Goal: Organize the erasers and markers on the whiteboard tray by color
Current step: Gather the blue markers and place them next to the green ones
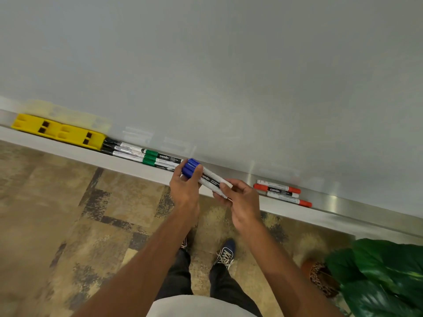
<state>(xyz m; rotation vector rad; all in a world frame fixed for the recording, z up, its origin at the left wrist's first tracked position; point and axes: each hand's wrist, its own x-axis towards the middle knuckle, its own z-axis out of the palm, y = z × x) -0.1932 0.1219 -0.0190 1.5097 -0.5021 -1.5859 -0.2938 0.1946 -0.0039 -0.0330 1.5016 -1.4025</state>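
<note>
Two bare forearms reach forward over patterned carpet. The left hand (185,188) and right hand (242,200) are both closed around a bundle of blue markers (203,176), its long axis lying along the whiteboard tray (343,207), caps leftward. The bundle hovers just over the tray's front edge. Beyond: yellow erasers (59,130) far left, black markers (123,148), green markers (158,159), then a gap, with red markers (282,192) rightward.

Office or classroom: whiteboard (229,65), patterned carpet (57,213)
</note>
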